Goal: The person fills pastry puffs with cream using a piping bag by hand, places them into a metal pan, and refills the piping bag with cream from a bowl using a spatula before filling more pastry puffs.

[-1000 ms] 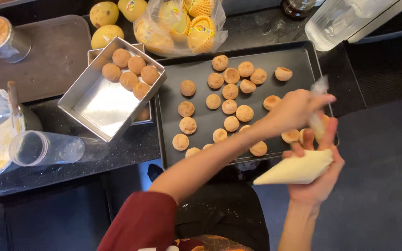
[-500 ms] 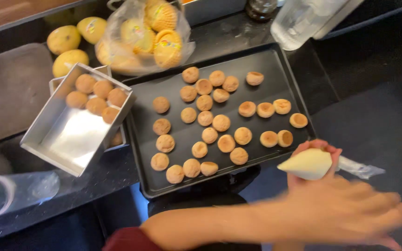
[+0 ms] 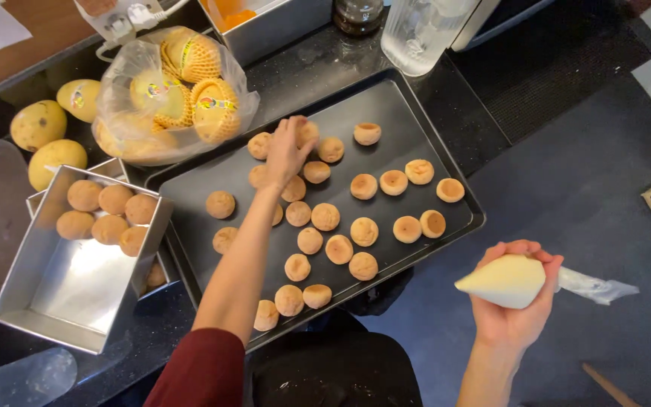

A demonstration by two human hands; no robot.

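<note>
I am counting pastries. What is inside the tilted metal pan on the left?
The metal pan holds about six round pastries at its upper end; the rest is bare. A second pan beneath is mostly covered.

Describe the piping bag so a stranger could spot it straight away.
Start at the big black baking tray covered with small round golden puffs. Off its near right corner, over the dark floor, the right hand holds the piping bag. It is the only smooth, pale cream cone in view, tip pointing toward the tray, with a twisted clear plastic tail trailing right.
</note>
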